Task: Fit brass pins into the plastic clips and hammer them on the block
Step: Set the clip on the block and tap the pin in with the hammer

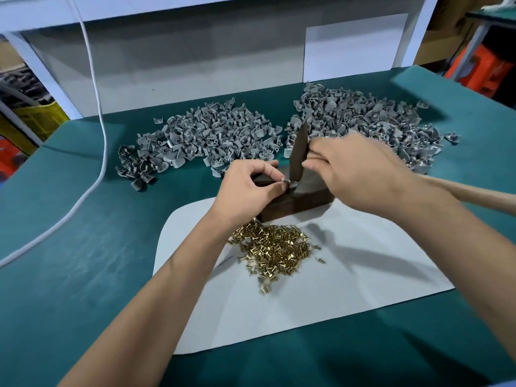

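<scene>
A dark block stands on a white sheet. My left hand pinches a small grey plastic clip on top of the block. In my right hand is a hammer, gripped close to its dark head; its pale handle runs off to the right. The lower end of the head meets the clip. A heap of brass pins lies on the sheet just in front of the block. Whether a pin sits in the clip is hidden by my fingers.
Two heaps of grey clips lie on the green table behind the block, one at the left and a larger one at the right. A white cable hangs down and runs across the table's left side. A white frame and panel stand at the back.
</scene>
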The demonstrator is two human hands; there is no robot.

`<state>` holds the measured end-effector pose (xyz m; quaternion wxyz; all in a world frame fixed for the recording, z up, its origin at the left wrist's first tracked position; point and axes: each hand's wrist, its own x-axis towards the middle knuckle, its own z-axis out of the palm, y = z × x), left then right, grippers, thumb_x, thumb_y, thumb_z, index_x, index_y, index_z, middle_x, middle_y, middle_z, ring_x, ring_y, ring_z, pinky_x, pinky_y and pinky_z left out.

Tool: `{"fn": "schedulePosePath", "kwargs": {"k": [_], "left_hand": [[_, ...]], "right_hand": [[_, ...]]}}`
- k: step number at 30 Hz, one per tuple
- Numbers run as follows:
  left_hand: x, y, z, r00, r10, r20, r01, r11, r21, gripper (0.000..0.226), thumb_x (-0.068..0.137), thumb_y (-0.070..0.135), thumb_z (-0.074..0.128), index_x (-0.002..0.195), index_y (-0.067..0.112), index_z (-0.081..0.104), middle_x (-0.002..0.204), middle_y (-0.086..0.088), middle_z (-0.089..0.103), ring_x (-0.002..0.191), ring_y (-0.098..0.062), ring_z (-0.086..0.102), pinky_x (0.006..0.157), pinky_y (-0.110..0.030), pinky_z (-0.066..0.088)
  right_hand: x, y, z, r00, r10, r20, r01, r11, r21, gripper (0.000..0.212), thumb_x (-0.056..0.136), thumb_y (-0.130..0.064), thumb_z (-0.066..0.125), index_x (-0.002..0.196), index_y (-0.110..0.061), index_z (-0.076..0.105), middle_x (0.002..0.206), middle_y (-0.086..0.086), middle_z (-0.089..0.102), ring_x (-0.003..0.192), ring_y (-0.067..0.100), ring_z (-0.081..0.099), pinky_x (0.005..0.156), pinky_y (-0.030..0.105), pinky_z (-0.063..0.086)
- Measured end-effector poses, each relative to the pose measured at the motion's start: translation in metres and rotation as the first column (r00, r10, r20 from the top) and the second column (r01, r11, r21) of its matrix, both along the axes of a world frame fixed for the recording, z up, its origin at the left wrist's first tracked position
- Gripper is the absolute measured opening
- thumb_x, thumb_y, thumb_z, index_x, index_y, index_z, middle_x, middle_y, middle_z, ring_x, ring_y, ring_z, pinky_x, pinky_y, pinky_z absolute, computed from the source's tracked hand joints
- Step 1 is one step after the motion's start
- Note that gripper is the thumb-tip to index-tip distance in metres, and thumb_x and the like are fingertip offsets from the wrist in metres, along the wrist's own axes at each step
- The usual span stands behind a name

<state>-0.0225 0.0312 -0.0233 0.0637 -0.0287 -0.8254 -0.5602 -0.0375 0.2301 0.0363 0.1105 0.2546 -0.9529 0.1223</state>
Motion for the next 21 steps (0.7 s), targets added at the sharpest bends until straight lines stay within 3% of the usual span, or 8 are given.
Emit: {"fn": "schedulePosePath", "kwargs": {"k": [3, 5, 7, 11, 15, 17, 19, 21], "left_hand": [[0.0, -0.001, -0.001, 1.0, 0.0, -0.012, 0.0, 1.0, -0.017, 0.004, 0.082, 0.004, 0.082, 0.084, 0.007, 0.079, 0.106, 0.003, 0.074, 0.119, 0.003, 0.062, 0.102, -0.026, 0.052], [0.0, 0.0, -0.002, 1.0, 0.001, -0.021, -0.001, 1.0, -0.018, 0.005, 0.082, 0.004, 0.082, 0.084, 0.008, 0.079, 0.104, 0.008, 0.072, 0.119, 0.004, 0.062, 0.099, -0.021, 0.05], [0.001, 0.0, -0.002, 1.0, 0.008, -0.029, -0.008, 1.0, -0.021, 0.007, 0.082, 0.005, 0.082, 0.083, 0.011, 0.079, 0.112, 0.004, 0.072, 0.12, 0.002, 0.062, 0.098, -0.018, 0.048], [0.002, 0.0, -0.001, 0.999, 0.015, -0.032, -0.015, 1.0, -0.017, 0.006, 0.084, 0.005, 0.08, 0.084, 0.011, 0.08, 0.125, -0.002, 0.071, 0.121, 0.002, 0.062, 0.101, -0.018, 0.046], [0.003, 0.003, 0.0, 0.999, -0.007, -0.034, 0.007, 1.0, -0.015, 0.007, 0.085, 0.005, 0.079, 0.084, 0.012, 0.08, 0.126, -0.003, 0.071, 0.119, 0.004, 0.061, 0.103, -0.016, 0.043], [0.004, 0.004, 0.001, 0.999, -0.014, -0.039, 0.012, 0.999, -0.033, 0.008, 0.085, 0.005, 0.079, 0.083, 0.013, 0.08, 0.127, -0.001, 0.071, 0.114, 0.015, 0.058, 0.099, -0.005, 0.039], [0.003, 0.005, 0.0, 0.999, -0.011, -0.041, 0.009, 0.999, -0.043, 0.007, 0.085, 0.007, 0.079, 0.084, 0.014, 0.08, 0.128, 0.0, 0.071, 0.114, 0.018, 0.055, 0.096, -0.001, 0.036], [0.004, 0.005, 0.0, 0.999, -0.008, -0.043, 0.007, 0.999, -0.032, 0.006, 0.086, 0.007, 0.079, 0.084, 0.013, 0.08, 0.128, 0.0, 0.071, 0.121, 0.01, 0.056, 0.103, -0.01, 0.036]], "right_hand": [[-0.007, 0.015, 0.003, 0.995, 0.084, 0.056, -0.081, 0.995, -0.051, 0.019, 0.099, -0.042, 0.058, 0.095, -0.025, 0.064, 0.075, -0.011, 0.062, 0.072, 0.02, 0.057, 0.062, 0.033, 0.038], [-0.01, 0.027, 0.007, 0.971, 0.178, 0.157, -0.157, 0.978, -0.137, 0.013, 0.094, -0.038, 0.069, 0.095, -0.026, 0.071, 0.073, -0.013, 0.064, 0.067, 0.007, 0.056, 0.059, 0.028, 0.04], [-0.011, 0.041, 0.013, 0.919, 0.279, 0.277, -0.237, 0.955, -0.177, 0.004, 0.087, -0.03, 0.078, 0.089, -0.028, 0.075, 0.074, -0.013, 0.069, 0.067, 0.005, 0.06, 0.059, 0.018, 0.043], [-0.007, 0.056, 0.009, 0.812, 0.259, 0.524, -0.263, 0.962, -0.069, 0.028, 0.074, -0.008, 0.084, 0.083, -0.033, 0.076, 0.073, -0.015, 0.073, 0.064, 0.003, 0.066, 0.058, 0.011, 0.046], [-0.007, 0.058, -0.007, 0.838, 0.157, 0.523, -0.187, 0.982, 0.004, 0.035, 0.071, -0.003, 0.086, 0.082, -0.033, 0.074, 0.072, -0.018, 0.073, 0.069, -0.007, 0.068, 0.065, 0.008, 0.049], [-0.008, 0.06, -0.006, 0.844, 0.146, 0.517, -0.169, 0.986, -0.002, 0.027, 0.073, -0.009, 0.089, 0.086, -0.03, 0.076, 0.075, -0.017, 0.075, 0.071, -0.008, 0.068, 0.072, 0.013, 0.054], [-0.011, 0.06, -0.003, 0.902, 0.163, 0.401, -0.184, 0.983, 0.014, 0.017, 0.076, -0.022, 0.089, 0.085, -0.03, 0.077, 0.076, -0.018, 0.073, 0.074, -0.007, 0.066, 0.072, 0.016, 0.053], [-0.011, 0.053, -0.001, 0.945, 0.189, 0.266, -0.182, 0.982, -0.051, 0.012, 0.079, -0.026, 0.086, 0.083, -0.031, 0.075, 0.075, -0.017, 0.071, 0.074, -0.004, 0.065, 0.072, 0.019, 0.053]]}}
